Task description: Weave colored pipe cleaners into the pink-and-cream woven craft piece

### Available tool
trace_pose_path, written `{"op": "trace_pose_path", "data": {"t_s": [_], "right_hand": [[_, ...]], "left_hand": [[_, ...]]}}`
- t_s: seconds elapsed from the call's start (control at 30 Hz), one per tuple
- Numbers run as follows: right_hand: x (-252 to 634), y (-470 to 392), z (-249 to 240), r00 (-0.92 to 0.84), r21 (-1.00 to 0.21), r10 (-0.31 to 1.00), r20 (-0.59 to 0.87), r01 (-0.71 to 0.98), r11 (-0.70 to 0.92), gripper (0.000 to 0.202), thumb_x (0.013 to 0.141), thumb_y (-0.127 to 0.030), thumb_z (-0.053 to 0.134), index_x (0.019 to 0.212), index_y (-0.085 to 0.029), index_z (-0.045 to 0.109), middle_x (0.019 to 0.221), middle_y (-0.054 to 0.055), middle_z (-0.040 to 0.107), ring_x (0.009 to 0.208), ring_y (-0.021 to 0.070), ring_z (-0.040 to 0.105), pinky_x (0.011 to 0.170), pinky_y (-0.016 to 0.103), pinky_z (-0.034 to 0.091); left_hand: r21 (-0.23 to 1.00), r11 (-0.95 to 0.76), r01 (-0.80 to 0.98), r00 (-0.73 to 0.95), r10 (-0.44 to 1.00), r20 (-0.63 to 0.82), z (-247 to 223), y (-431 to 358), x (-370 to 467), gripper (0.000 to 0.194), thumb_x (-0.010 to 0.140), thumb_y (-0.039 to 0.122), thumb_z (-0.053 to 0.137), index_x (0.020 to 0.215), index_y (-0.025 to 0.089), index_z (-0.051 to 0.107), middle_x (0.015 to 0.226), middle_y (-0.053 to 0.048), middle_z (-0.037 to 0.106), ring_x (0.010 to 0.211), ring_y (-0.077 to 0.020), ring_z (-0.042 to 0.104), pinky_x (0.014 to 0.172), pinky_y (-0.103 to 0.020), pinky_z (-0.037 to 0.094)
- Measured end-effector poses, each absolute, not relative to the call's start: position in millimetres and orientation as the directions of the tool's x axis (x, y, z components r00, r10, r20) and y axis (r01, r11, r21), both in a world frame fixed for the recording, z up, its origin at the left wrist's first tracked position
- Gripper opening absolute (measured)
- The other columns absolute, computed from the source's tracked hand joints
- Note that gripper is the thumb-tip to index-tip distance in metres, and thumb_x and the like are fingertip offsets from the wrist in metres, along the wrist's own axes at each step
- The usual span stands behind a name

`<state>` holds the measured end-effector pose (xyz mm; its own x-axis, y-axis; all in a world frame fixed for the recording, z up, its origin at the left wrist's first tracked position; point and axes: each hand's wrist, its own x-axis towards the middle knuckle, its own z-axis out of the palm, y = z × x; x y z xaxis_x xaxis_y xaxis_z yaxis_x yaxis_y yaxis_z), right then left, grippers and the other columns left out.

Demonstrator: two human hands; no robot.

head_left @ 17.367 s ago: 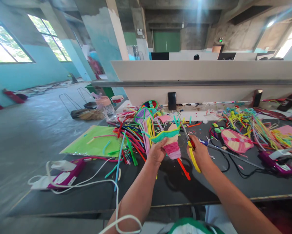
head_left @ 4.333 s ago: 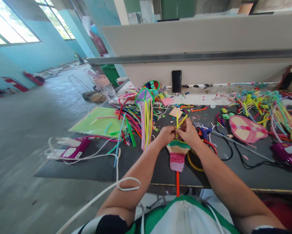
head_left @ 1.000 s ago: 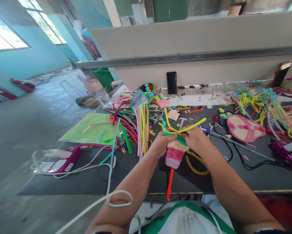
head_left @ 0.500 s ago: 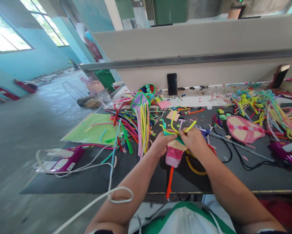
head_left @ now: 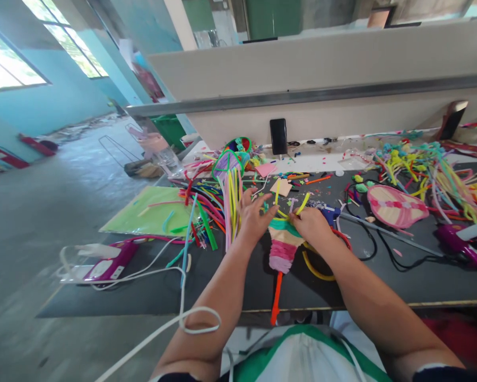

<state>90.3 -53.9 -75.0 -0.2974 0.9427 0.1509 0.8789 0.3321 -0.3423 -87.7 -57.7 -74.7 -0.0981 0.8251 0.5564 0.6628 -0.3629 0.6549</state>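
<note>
A craft piece (head_left: 283, 248) with teal, cream, dark pink and lilac bands lies before me, an orange stem pointing toward the table's front edge. Yellow pipe cleaners (head_left: 304, 203) stick up from its far end. My right hand (head_left: 310, 224) pinches the piece at its upper right, where the yellow strands start. My left hand (head_left: 254, 215) has its fingers spread, just left of the piece, with nothing in it. Behind that hand lie yellow and pink strands (head_left: 233, 204) hanging from a purple and green shape.
A green sheet (head_left: 135, 212) and a purple power strip (head_left: 110, 261) lie left. To the right are a blue glue gun (head_left: 331, 214), black cables and a pink oval craft (head_left: 397, 207). A phone (head_left: 278, 136) leans at the back. A white cable crosses my left forearm.
My left hand has let go of the craft piece, moved left and up, and opened. The teal band now shows more. My right hand remains on the piece.
</note>
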Motion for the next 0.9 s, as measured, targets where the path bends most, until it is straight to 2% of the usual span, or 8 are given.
{"op": "trace_pose_path", "data": {"t_s": [0.07, 0.17, 0.3, 0.57, 0.73, 0.9], "right_hand": [[89.4, -53.7, -76.9, -0.309, -0.335, 0.939, 0.151, 0.877, 0.343, 0.032, 0.091, -0.029, 0.042, 0.086, -0.015, 0.071, 0.091, 0.010, 0.072, 0.087, 0.0190, 0.066, 0.075, 0.025, 0.043], [88.2, -53.1, -79.4, -0.314, -0.329, 0.938, 0.145, 0.879, 0.345, 0.033, 0.091, -0.030, 0.042, 0.086, -0.015, 0.071, 0.091, 0.010, 0.072, 0.088, 0.0199, 0.066, 0.075, 0.026, 0.043], [87.0, -52.8, -80.7, -0.315, -0.309, 0.942, 0.116, 0.890, 0.335, 0.032, 0.090, -0.030, 0.042, 0.086, -0.016, 0.071, 0.091, 0.010, 0.073, 0.088, 0.0203, 0.067, 0.074, 0.026, 0.044], [88.2, -56.2, -82.3, -0.344, -0.224, 0.935, 0.084, 0.908, 0.354, 0.033, 0.088, -0.026, 0.042, 0.082, -0.012, 0.071, 0.086, 0.014, 0.072, 0.085, 0.0228, 0.067, 0.076, 0.029, 0.045], [88.1, -56.1, -85.3, -0.366, -0.206, 0.926, 0.094, 0.902, 0.378, 0.031, 0.088, -0.024, 0.042, 0.081, -0.011, 0.070, 0.085, 0.016, 0.071, 0.085, 0.0236, 0.067, 0.077, 0.030, 0.045], [88.2, -55.0, -87.0, -0.321, -0.206, 0.941, 0.109, 0.918, 0.337, 0.031, 0.087, -0.025, 0.043, 0.080, -0.011, 0.069, 0.082, 0.017, 0.071, 0.082, 0.0250, 0.067, 0.075, 0.032, 0.047]], "left_hand": [[0.599, -0.390, 0.700, -0.016, 0.829, 0.559, -78.9, -58.1, -81.0, 0.023, 0.068, 0.035, 0.074, 0.088, 0.024, 0.072, 0.132, -0.007, 0.047, 0.125, -0.0320, 0.036, 0.106, -0.046, 0.024], [0.562, -0.389, 0.729, 0.021, 0.835, 0.550, -84.1, -57.3, -75.8, 0.012, 0.069, 0.033, 0.073, 0.074, 0.023, 0.073, 0.128, -0.006, 0.051, 0.124, -0.0313, 0.036, 0.105, -0.046, 0.026], [0.539, -0.391, 0.746, 0.077, 0.855, 0.513, -85.9, -56.3, -80.1, 0.016, 0.073, 0.029, 0.068, 0.060, 0.019, 0.067, 0.123, -0.007, 0.054, 0.119, -0.0292, 0.041, 0.101, -0.044, 0.030], [0.438, -0.485, 0.757, 0.234, 0.827, 0.511, -83.5, -55.8, -88.7, 0.018, 0.075, 0.023, 0.062, 0.058, 0.018, 0.063, 0.122, -0.008, 0.053, 0.115, -0.0272, 0.044, 0.098, -0.042, 0.033], [0.407, -0.506, 0.760, 0.271, 0.817, 0.509, -82.0, -57.2, -89.4, 0.018, 0.076, 0.019, 0.058, 0.059, 0.018, 0.063, 0.122, -0.008, 0.053, 0.114, -0.0266, 0.046, 0.099, -0.042, 0.032], [0.363, -0.520, 0.773, 0.287, 0.797, 0.531, -83.2, -58.1, -89.9, 0.017, 0.074, 0.016, 0.058, 0.058, 0.018, 0.062, 0.119, -0.008, 0.054, 0.113, -0.0265, 0.045, 0.098, -0.042, 0.032]]}}
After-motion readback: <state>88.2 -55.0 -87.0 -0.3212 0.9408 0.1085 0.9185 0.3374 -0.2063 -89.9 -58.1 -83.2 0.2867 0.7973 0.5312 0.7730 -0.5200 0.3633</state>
